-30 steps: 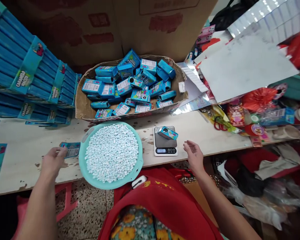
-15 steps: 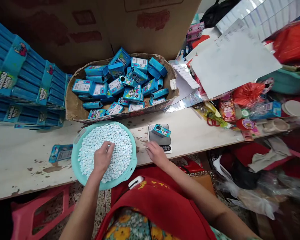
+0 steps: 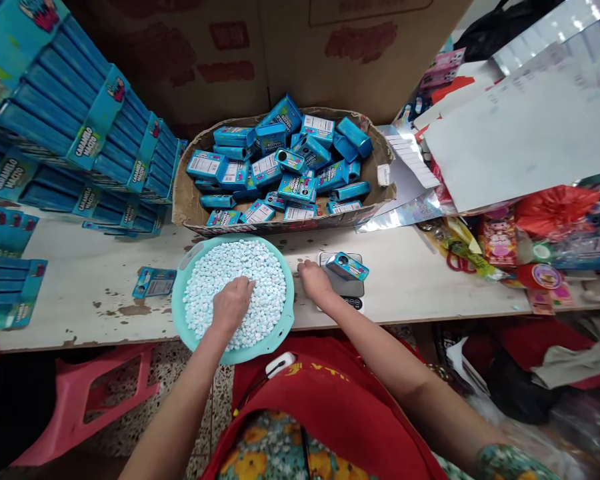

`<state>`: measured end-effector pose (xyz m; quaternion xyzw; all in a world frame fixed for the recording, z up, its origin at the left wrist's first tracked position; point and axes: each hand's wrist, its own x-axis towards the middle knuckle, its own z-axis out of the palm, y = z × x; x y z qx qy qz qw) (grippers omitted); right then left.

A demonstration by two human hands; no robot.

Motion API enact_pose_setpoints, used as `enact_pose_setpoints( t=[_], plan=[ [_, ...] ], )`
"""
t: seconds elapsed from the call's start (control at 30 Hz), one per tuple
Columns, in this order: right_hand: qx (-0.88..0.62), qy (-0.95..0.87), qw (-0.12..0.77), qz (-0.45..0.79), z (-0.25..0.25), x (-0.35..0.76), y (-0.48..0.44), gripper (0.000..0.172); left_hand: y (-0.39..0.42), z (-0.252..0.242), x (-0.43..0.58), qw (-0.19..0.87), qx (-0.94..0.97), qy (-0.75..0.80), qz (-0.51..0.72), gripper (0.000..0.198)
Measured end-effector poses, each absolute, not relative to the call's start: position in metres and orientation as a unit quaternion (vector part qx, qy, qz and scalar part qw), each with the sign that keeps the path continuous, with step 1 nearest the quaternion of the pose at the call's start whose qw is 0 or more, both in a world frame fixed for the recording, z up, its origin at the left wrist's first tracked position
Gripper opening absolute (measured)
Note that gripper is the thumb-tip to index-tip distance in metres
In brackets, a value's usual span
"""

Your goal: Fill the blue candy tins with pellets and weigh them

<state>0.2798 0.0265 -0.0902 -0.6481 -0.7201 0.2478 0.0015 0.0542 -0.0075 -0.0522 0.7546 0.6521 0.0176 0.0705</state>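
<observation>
My left hand rests over the small pale tablet candies in a turquoise plastic basin. Its fingers are curled together, and what they hold, if anything, is hidden. To the right of the basin is my right hand, at the left edge of a small digital scale. The fingers of that hand are bunched closed, and I cannot make out anything in them. On the scale lies a blue candy tin, a dark round opening showing at its near end.
Behind the basin, a cut-down cardboard box holds many blue tins. Display packs are stacked at left, with a flat blue pack nearby. Papers and red scissors lie to the right. A pink stool stands below.
The camera view has swung left, so everything sits further right. My right hand has moved forward along the scale's left side and its fingers have curled in. The left hand stays over the candies.
</observation>
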Motion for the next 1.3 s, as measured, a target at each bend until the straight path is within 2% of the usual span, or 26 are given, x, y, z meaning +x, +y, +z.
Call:
enact_pose_setpoints(
  t=[0.1, 0.17, 0.23, 0.3, 0.37, 0.43, 0.53, 0.6, 0.7, 0.73, 0.8, 0.87, 0.97, 1.03, 1.17, 1.3],
  plan=[
    [-0.665, -0.705, 0.053, 0.239, -0.068, 0.287, 0.015, 0.024, -0.005, -0.048, 0.05, 0.125, 0.721, 0.675, 0.095, 0.035],
    [-0.664, -0.692, 0.143, 0.247, -0.05, 0.287, 0.005, 0.019, -0.003, -0.039, 0.048, 0.2, 0.646, 0.709, 0.202, 0.036],
    [-0.623, -0.679, 0.277, 0.273, -0.032, 0.28, -0.003, 0.015, -0.001, -0.026, 0.047, 0.325, 0.508, 0.721, 0.34, 0.038],
    [-0.543, -0.681, 0.385, 0.305, -0.018, 0.263, -0.008, 0.012, 0.002, -0.013, 0.051, 0.488, 0.339, 0.67, 0.444, 0.035],
    [-0.47, -0.712, 0.412, 0.32, -0.01, 0.239, -0.008, 0.011, 0.005, -0.005, 0.057, 0.627, 0.191, 0.589, 0.473, 0.032],
    [-0.425, -0.751, 0.401, 0.306, -0.008, 0.216, -0.004, 0.011, 0.01, -0.001, 0.066, 0.705, 0.087, 0.536, 0.456, 0.03],
    [-0.423, -0.77, 0.396, 0.268, -0.009, 0.202, 0.002, 0.012, 0.017, -0.001, 0.076, 0.729, -0.017, 0.519, 0.446, 0.024],
    [-0.447, -0.749, 0.416, 0.259, -0.01, 0.214, 0.001, 0.021, 0.021, -0.001, 0.081, 0.74, -0.023, 0.504, 0.445, 0.02],
    [-0.475, -0.71, 0.449, 0.263, -0.009, 0.257, -0.012, 0.021, 0.027, -0.001, 0.09, 0.719, 0.084, 0.534, 0.438, 0.009],
    [-0.486, -0.699, 0.453, 0.264, -0.009, 0.275, -0.019, 0.019, 0.029, 0.0, 0.096, 0.7, 0.145, 0.561, 0.417, 0.01],
    [-0.519, -0.678, 0.45, 0.261, -0.01, 0.311, -0.037, 0.018, 0.037, 0.003, 0.113, 0.671, 0.293, 0.599, 0.324, 0.018],
    [-0.565, -0.65, 0.44, 0.255, -0.013, 0.343, -0.056, 0.018, 0.049, 0.007, 0.137, 0.643, 0.455, 0.58, 0.206, 0.016],
    [-0.625, -0.593, 0.437, 0.258, -0.022, 0.377, -0.081, 0.015, 0.071, 0.015, 0.184, 0.532, 0.67, 0.508, 0.096, 0.008],
    [-0.655, -0.554, 0.44, 0.264, -0.028, 0.39, -0.094, 0.014, 0.084, 0.018, 0.216, 0.427, 0.779, 0.457, 0.045, 0.011],
    [-0.689, -0.497, 0.455, 0.267, -0.036, 0.399, -0.109, 0.013, 0.091, 0.017, 0.259, 0.262, 0.891, 0.371, -0.017, 0.021],
    [-0.693, -0.469, 0.471, 0.28, -0.042, 0.401, -0.116, 0.011, 0.087, 0.016, 0.27, 0.202, 0.919, 0.334, -0.052, 0.024]
  ],
)
